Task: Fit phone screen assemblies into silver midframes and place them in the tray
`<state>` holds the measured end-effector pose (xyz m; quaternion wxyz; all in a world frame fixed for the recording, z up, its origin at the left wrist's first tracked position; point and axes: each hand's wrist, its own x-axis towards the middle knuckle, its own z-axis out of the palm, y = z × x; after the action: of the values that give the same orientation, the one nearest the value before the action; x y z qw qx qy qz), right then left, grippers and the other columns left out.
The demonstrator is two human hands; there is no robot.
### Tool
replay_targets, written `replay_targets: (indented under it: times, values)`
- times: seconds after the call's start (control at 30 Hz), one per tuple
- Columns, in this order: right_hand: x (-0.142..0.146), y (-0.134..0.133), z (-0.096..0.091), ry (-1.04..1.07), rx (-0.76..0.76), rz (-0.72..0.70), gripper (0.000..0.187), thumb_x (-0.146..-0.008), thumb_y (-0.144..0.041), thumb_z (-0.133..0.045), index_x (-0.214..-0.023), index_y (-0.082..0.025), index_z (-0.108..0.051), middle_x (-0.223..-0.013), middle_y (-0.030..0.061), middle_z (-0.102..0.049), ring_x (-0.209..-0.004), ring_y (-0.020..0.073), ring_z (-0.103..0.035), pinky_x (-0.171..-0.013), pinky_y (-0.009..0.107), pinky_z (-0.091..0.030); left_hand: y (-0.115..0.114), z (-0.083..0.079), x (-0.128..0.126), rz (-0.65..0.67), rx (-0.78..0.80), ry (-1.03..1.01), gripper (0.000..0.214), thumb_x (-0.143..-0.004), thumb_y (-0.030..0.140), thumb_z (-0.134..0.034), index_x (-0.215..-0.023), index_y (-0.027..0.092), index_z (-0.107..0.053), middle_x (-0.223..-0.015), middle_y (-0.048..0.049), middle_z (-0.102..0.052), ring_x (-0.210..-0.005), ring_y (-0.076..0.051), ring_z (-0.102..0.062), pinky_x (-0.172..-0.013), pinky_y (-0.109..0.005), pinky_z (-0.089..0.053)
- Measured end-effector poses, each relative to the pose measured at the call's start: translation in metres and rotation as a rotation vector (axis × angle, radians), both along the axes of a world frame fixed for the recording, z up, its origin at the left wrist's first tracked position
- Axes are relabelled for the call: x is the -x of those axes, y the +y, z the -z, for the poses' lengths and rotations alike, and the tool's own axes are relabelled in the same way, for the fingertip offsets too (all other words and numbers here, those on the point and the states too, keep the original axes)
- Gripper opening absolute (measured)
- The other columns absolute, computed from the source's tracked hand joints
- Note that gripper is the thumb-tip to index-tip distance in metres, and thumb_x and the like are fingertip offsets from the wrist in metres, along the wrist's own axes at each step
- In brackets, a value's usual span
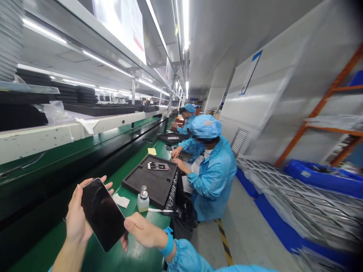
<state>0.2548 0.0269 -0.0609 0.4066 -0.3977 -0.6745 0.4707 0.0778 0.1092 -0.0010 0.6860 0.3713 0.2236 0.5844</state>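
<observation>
A black smartphone [102, 214], screen up, is held above the green bench [136, 257]. My left hand [76, 215] grips its left edge, fingers curled over the top. My right hand [141, 231], in a blue sleeve with a blue wrist strap, pinches the phone's lower right corner. Just beyond the phone lie a white wipe [121, 200] and a small clear pump bottle [143, 199].
A black foam tray [151, 181] holding another phone [158, 166] lies ahead on the bench, with a yellow note [152, 151] past it. Two seated people in blue coats work further along. Black conveyor on the left, shelf with trays above, stacked trays and blue bins on the right.
</observation>
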Motion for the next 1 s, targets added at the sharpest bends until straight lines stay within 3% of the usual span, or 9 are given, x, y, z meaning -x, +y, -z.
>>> replay_targets:
  times: [0.13,0.27,0.37,0.5,0.63,0.77,0.87,1.0]
  values:
    - [-0.008,0.004,-0.001,-0.007,0.087,-0.016,0.087,-0.077,-0.103,-0.054,-0.058,-0.018,-0.061,-0.050,0.0036,-0.057,-0.042,0.0148,-0.053,-0.047,0.029,-0.047,-0.003,-0.001,-0.002,-0.031,-0.014,-0.024,0.039,-0.097,0.057,-0.073,-0.117,0.023,-0.069,-0.129,-0.0127,-0.080,-0.102,-0.031,-0.082,-0.086,-0.048,-0.070]
    - [-0.003,0.011,0.010,0.059,0.129,0.079,0.085,-0.068,-0.102,-0.062,-0.049,-0.020,-0.054,-0.041,0.0019,-0.049,-0.034,0.0124,-0.043,-0.037,0.026,-0.036,-0.014,-0.003,-0.014,-0.164,-0.019,-0.067,0.035,-0.100,0.055,-0.066,-0.110,0.021,-0.070,-0.116,-0.0112,-0.083,-0.083,-0.027,-0.081,-0.072,-0.040,-0.069]
    - [0.008,0.015,0.022,0.118,0.119,0.089,0.086,-0.060,-0.104,-0.066,-0.045,-0.021,-0.052,-0.040,0.0024,-0.048,-0.033,0.0131,-0.044,-0.035,0.026,-0.036,-0.018,-0.005,-0.021,-0.236,-0.001,-0.098,0.033,-0.104,0.051,-0.059,-0.105,0.020,-0.069,-0.111,-0.0103,-0.083,-0.081,-0.025,-0.080,-0.070,-0.037,-0.068]
    - [0.017,0.020,0.034,0.206,0.100,0.116,0.087,-0.061,-0.101,-0.070,-0.041,-0.019,-0.051,-0.038,0.0020,-0.046,-0.031,0.0103,-0.040,-0.032,0.023,-0.033,-0.017,-0.003,-0.023,-0.259,-0.030,-0.109,0.039,-0.107,0.056,-0.054,-0.104,0.020,-0.070,-0.113,-0.0104,-0.083,-0.083,-0.026,-0.078,-0.073,-0.040,-0.067]
    - [0.023,0.023,0.038,0.298,0.127,-0.021,0.083,-0.058,-0.099,-0.076,-0.048,-0.018,-0.061,-0.042,0.0041,-0.054,-0.035,0.0148,-0.051,-0.035,0.025,-0.040,-0.018,-0.003,-0.027,-0.365,-0.085,-0.121,0.053,-0.100,0.073,-0.058,-0.102,0.021,-0.069,-0.109,-0.0097,-0.083,-0.081,-0.027,-0.077,-0.074,-0.042,-0.064]
    - [0.030,0.023,0.038,0.368,0.196,-0.160,0.069,-0.053,-0.082,-0.092,-0.053,-0.018,-0.066,-0.047,0.0049,-0.061,-0.039,0.0188,-0.058,-0.038,0.029,-0.047,-0.023,-0.008,-0.033,-0.445,-0.090,-0.156,0.059,-0.098,0.079,-0.055,-0.101,0.021,-0.068,-0.105,-0.0080,-0.082,-0.079,-0.026,-0.076,-0.073,-0.042,-0.062]
    - [0.032,0.021,0.035,0.331,0.228,-0.141,0.068,-0.058,-0.079,-0.091,-0.050,-0.017,-0.063,-0.045,0.0053,-0.060,-0.038,0.0186,-0.058,-0.039,0.028,-0.048,-0.025,-0.010,-0.034,-0.466,-0.065,-0.196,0.059,-0.103,0.077,-0.048,-0.099,0.021,-0.066,-0.100,-0.0069,-0.082,-0.075,-0.025,-0.075,-0.072,-0.041,-0.061]
    - [0.030,0.018,0.032,0.274,0.214,-0.067,0.077,-0.059,-0.090,-0.084,-0.048,-0.018,-0.058,-0.045,0.0047,-0.057,-0.038,0.0170,-0.058,-0.041,0.027,-0.047,-0.023,-0.012,-0.033,-0.479,-0.060,-0.179,0.056,-0.104,0.075,-0.049,-0.102,0.022,-0.066,-0.095,-0.0048,-0.082,-0.073,-0.025,-0.075,-0.072,-0.041,-0.062]
